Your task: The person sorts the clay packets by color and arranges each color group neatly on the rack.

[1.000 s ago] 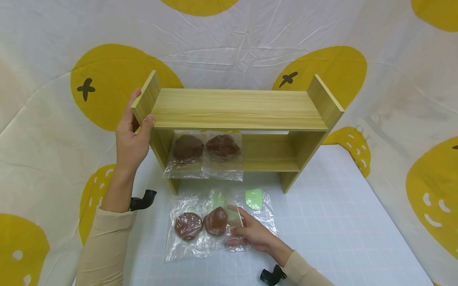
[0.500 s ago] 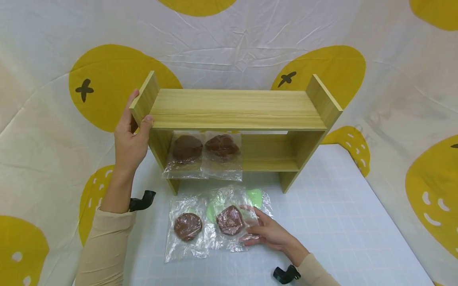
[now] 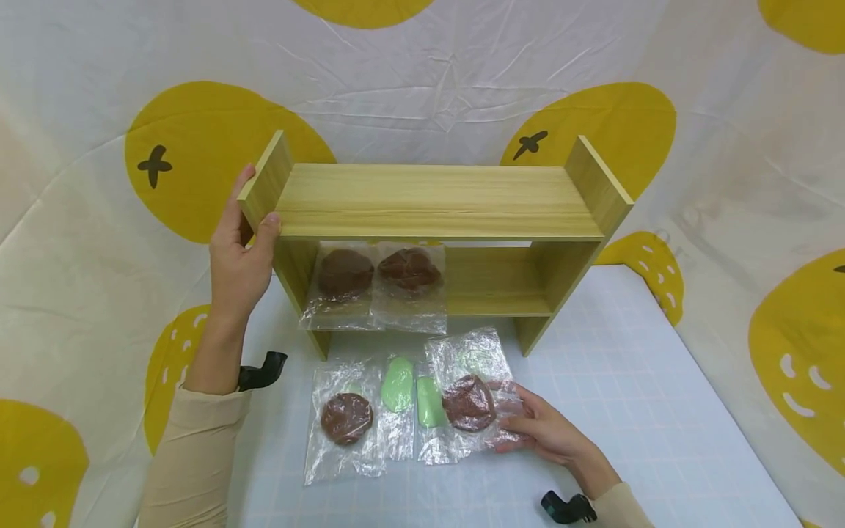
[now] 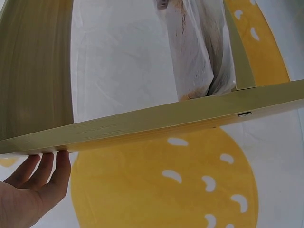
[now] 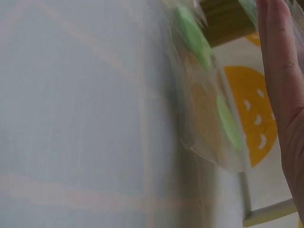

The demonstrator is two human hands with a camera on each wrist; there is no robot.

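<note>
My left hand (image 3: 239, 260) grips the left side panel of a pale wooden shelf (image 3: 439, 202). In the left wrist view its fingers (image 4: 58, 173) press against the panel's outer face. My right hand (image 3: 554, 436) pinches the right edge of a clear plastic bag holding a flat brown round piece (image 3: 469, 403), tilted above the table. Left of it, a second bagged brown round (image 3: 347, 419) lies on the table. Between them are clear bags with green pieces (image 3: 397, 385). Two more bagged brown rounds (image 3: 345, 275) sit side by side on the shelf's lower board, bag edges hanging over its front.
The shelf stands at the back of a table with a pale checked cloth (image 3: 660, 411). Behind hangs a white curtain (image 3: 422, 88) with yellow shapes. The right half of the lower board (image 3: 498, 282) is bare. Black wrist mounts (image 3: 262, 370) sit on both forearms.
My right hand has moved right, drawing the bagged brown round away from the one on its left and uncovering green pieces beneath. My left hand stays on the shelf panel.
</note>
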